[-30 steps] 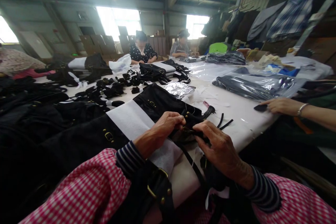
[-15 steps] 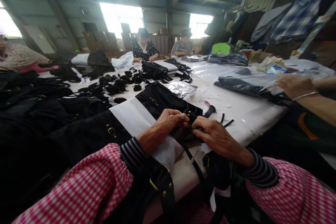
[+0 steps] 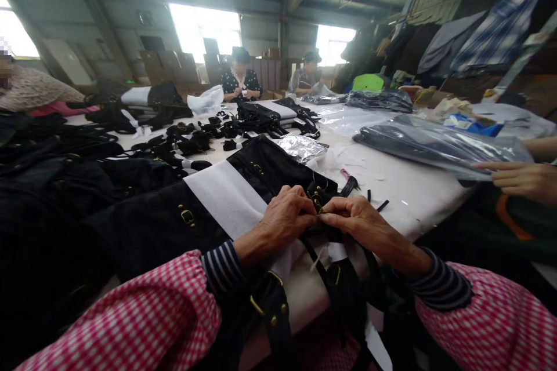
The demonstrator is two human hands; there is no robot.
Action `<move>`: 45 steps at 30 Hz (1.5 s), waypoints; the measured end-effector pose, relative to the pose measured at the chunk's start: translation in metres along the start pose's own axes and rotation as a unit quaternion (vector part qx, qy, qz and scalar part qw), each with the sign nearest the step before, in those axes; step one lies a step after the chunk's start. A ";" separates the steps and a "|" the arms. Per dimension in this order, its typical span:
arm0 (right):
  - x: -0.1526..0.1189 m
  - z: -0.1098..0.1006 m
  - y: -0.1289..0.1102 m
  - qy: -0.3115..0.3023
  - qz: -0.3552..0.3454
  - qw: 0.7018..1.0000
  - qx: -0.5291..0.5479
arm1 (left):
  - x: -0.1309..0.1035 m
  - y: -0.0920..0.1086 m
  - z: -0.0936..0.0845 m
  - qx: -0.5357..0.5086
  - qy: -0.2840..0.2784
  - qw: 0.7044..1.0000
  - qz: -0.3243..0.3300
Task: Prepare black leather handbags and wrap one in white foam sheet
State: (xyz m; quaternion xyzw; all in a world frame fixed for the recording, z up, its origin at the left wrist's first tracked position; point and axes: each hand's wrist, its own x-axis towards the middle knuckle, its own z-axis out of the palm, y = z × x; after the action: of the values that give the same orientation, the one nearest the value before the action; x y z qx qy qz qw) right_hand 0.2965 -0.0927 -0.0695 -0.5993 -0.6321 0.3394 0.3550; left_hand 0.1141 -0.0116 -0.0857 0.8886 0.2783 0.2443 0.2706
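Note:
My left hand (image 3: 287, 211) is closed in a pinch at the brass-coloured clip (image 3: 318, 204) by the edge of a black bag (image 3: 270, 165). Opposite it, my right hand (image 3: 354, 217) pinches the same small metal piece between thumb and forefinger. The fingertips nearly meet and hide part of the clip. A white paper sheet (image 3: 226, 191) is wrapped across the bag, under my left wrist. From the table's edge below my hands hang black straps with brass buckles (image 3: 333, 274). Another large buckle (image 3: 266, 293) lies beside my left sleeve.
Several black bags and straps (image 3: 187, 139) cover the table's left side. A co-worker's hand (image 3: 522, 179) at the right touches a plastic-wrapped black item (image 3: 435, 142). Two people sit across the table (image 3: 391, 191). Small scissors-like pink-handled thing (image 3: 345, 174) lies beyond my right hand.
My fingers have shifted slightly at the clip, and my left hand has turned more knuckles-up. The hanging strap has swung into fuller view. The co-worker's hand has moved back along the plastic wrap.

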 end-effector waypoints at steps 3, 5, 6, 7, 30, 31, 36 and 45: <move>-0.002 0.000 0.006 0.003 -0.021 1.000 -0.005 | -0.002 -0.003 -0.007 -0.061 -0.004 0.998 0.016; -0.003 -0.001 0.011 0.024 -0.027 0.999 -0.016 | -0.004 -0.004 -0.013 -0.096 -0.019 0.995 0.026; -0.003 -0.002 0.013 0.044 -0.030 0.998 -0.028 | -0.004 -0.004 -0.015 -0.110 -0.027 0.993 0.031; -0.003 -0.002 0.014 0.069 -0.031 0.996 -0.049 | -0.005 -0.004 -0.017 -0.124 -0.035 0.991 0.036; 0.016 0.006 -0.017 -0.102 0.004 0.989 0.107 | -0.007 -0.015 -0.025 -0.418 -0.116 0.897 -0.078; 0.016 0.005 -0.017 -0.105 0.010 0.988 0.108 | -0.007 -0.016 -0.026 -0.419 -0.124 0.896 -0.079; 0.020 0.003 -0.011 -0.168 0.045 0.967 0.188 | -0.004 -0.018 -0.032 -0.433 -0.157 0.884 -0.079; 0.022 0.007 0.002 -0.184 -0.014 0.982 -0.045 | -0.007 -0.010 -0.039 -0.243 -0.174 0.954 0.012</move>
State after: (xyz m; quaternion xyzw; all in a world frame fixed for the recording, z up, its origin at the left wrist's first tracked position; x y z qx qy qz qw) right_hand 0.2908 -0.0710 -0.0738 -0.5328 -0.7098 0.4103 0.2097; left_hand 0.0822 0.0042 -0.0651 0.8281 0.1487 0.1497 0.5194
